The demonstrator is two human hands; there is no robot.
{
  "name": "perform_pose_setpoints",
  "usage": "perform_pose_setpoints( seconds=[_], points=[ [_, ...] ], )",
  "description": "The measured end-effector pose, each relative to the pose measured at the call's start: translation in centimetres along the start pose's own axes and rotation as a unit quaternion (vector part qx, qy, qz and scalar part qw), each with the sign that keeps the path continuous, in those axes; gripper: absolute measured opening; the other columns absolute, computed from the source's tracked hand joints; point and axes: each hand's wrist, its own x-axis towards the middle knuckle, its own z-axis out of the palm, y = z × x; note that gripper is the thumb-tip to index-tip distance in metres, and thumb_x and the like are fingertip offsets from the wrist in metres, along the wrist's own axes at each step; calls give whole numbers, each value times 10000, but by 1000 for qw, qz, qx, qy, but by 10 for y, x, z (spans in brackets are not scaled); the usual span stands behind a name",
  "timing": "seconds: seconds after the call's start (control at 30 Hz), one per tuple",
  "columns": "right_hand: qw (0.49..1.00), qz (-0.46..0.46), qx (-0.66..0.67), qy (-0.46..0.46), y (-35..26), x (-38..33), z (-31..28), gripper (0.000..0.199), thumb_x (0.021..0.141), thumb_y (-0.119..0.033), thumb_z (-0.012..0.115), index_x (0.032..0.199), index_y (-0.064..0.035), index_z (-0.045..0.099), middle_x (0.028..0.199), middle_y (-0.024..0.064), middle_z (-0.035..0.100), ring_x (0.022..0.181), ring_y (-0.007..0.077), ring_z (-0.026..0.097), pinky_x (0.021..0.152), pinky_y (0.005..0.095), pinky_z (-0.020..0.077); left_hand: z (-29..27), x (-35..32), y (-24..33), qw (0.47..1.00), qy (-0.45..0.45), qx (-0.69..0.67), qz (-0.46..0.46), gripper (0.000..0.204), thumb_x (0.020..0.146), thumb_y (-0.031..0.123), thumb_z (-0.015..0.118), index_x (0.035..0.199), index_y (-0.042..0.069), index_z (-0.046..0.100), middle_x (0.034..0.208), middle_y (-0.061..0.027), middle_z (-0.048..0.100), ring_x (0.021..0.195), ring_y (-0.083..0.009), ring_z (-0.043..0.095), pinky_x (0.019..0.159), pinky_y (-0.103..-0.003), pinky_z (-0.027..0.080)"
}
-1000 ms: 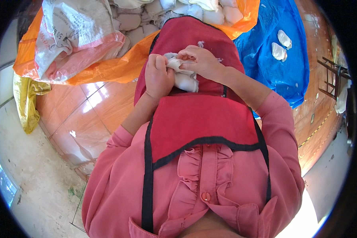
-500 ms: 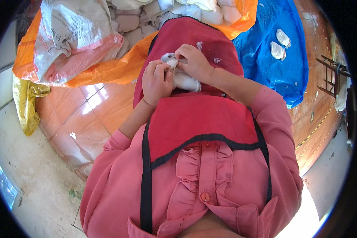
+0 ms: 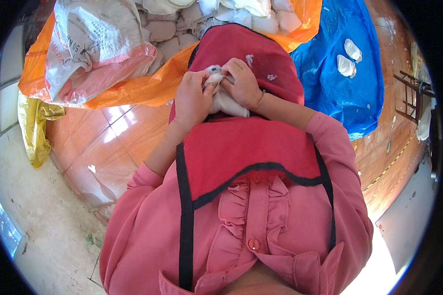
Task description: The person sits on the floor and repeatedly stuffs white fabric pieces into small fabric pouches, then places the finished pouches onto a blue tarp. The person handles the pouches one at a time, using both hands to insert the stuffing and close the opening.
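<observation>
Above my lap, a white cloth piece (image 3: 230,104) with a soft, padded look is held up between both hands. My left hand (image 3: 192,97) pinches its edge with thumb and fingers from the left. From the right, my right hand (image 3: 243,84) grips the same edge with bent fingers, close beside the left. A greyish fluffy tuft (image 3: 213,69) shows just beyond the fingertips. The lower end of the piece lies toward the red apron (image 3: 256,145) that covers my lap. Part of the cloth is hidden behind my fingers.
An orange plastic sheet (image 3: 133,96) with several white padded pieces (image 3: 161,30) lies ahead, a printed white sack (image 3: 96,37) at its left. On a blue sheet (image 3: 325,73) to the right rest two white stuffed pieces (image 3: 346,66). A yellow bag (image 3: 32,132) and a dark rack (image 3: 411,96) stand farther out.
My hands have shifted slightly, the left one turning more upright. Both still hold the white cloth piece, and more of its edge is gathered between them.
</observation>
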Motion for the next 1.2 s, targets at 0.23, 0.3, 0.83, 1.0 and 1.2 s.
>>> perform_pose_setpoints(
  seconds=[0.23,0.3,0.83,1.0,1.2],
  points=[
    [999,50,21,-9,-5,-5,-2,270,711,-73,670,960,-55,566,926,129,570,917,335,558,811,424,455,-5,5,2,998,-57,-2,-32,253,796,158,738,977,29,618,869,-142,597,786,-290,613,695,-393,493],
    [999,31,14,-12,-3,-7,-4,289,711,-76,671,980,-55,568,930,127,575,921,333,560,816,422,456,-6,6,4,998,-62,-7,-23,257,789,159,740,969,27,613,865,-143,592,785,-291,611,695,-395,491],
    [955,113,78,-263,-3,21,-44,257,733,-190,685,898,-28,573,775,145,617,749,327,616,652,414,477,12,11,-3,993,-88,31,68,265,786,98,652,983,12,498,942,-205,525,875,-401,550,740,-481,463],
    [952,76,74,-287,0,26,-48,248,740,-168,681,913,-22,580,775,149,625,741,318,624,649,403,482,15,9,2,993,-81,54,73,253,782,84,641,955,14,471,928,-210,513,849,-409,548,709,-489,462],
    [974,57,4,-218,3,18,-29,241,741,-130,696,913,-17,569,829,155,625,787,324,616,695,410,491,18,14,5,990,-87,91,57,229,792,88,615,944,7,464,934,-224,515,793,-423,572,658,-507,478]
  ],
)
